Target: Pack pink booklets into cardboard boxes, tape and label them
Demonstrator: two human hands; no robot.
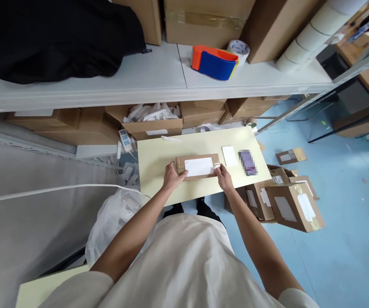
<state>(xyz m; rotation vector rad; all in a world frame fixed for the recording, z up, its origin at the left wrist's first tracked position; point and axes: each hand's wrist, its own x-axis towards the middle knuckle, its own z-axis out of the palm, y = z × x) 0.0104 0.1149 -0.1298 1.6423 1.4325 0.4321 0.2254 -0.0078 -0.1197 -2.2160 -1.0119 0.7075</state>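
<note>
A long cardboard box [200, 174] lies flat on the pale yellow table [152, 154]. Its top bears a white label [199, 167], and clear tape shows at its ends. My left hand [172, 176] grips the left end, thumb resting by the label's edge. At the right end my right hand [224, 177] is closed on the box, thumb over the taped corner. To the right of the box lie a white card or paper [229, 156] and a purple, blurred-out rectangular object [248, 162].
Behind the table stands a shelf [159, 68] holding a blue and orange item [216, 63], tape rolls and cartons. A box of white plastic [152, 113] sits beneath it. Labelled cartons [295, 205] are piled on the floor at right. A white plastic bag [114, 218] hangs at left.
</note>
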